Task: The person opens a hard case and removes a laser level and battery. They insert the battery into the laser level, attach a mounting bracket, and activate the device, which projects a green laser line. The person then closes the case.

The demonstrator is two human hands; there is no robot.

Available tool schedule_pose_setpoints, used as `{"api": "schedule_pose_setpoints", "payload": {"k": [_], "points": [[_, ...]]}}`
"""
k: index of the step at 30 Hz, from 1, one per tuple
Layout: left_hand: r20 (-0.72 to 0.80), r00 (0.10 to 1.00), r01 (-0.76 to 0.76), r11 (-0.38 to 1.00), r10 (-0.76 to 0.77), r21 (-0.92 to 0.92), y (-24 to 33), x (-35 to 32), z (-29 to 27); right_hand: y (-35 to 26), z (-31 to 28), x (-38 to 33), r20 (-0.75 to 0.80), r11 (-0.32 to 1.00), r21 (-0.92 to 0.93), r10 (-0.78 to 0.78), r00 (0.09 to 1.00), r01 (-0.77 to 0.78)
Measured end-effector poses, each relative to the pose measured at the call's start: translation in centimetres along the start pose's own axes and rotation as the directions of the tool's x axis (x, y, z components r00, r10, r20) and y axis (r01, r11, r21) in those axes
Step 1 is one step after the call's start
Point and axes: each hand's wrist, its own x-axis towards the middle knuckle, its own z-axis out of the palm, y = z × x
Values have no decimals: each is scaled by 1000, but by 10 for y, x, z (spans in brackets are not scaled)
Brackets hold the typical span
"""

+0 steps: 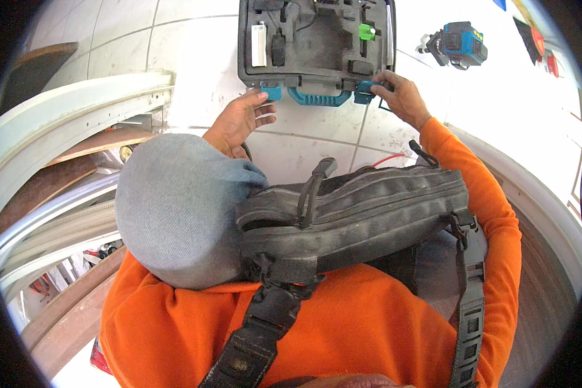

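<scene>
An open black hard case (242,61) with dark foam lies on the floor in front of me. Its blue handle (318,99) sits between two blue latches. My left hand (240,116) is at the left latch (271,92), one fingertip touching its edge, the other fingers loosely bent and apart. At the right latch (363,94), my right hand (401,96) pinches the blue piece between thumb and fingers. In the foam are a white box-shaped item (258,45), a bright green piece (366,32) and several dark parts.
A blue and black laser level (462,45) stands on the tiled floor to the right. Pale frame profiles (77,107) and boards are stacked at my left. A black pouch bag (355,207) hangs across my front, near my denim-covered knee (174,207). A red cord (388,158) shows behind the bag.
</scene>
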Motion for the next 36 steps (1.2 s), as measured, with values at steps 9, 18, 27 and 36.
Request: {"api": "schedule_pose_setpoints", "payload": {"k": [9,18,27,36], "points": [[-22,999,-22,996,24,84,-11,3,-17,-7,-7,10,4,989,128,81,997,-81],[-5,1000,-14,985,15,170,-10,-3,-28,-17,-14,19,29,967,226,111,993,-115],[-73,997,-27,992,37,126,-2,-5,-6,-2,-18,19,81,878,407,239,968,-251],[-41,999,11,987,-5,161,-3,-3,-9,2,-14,15,20,956,274,103,994,-105]]}}
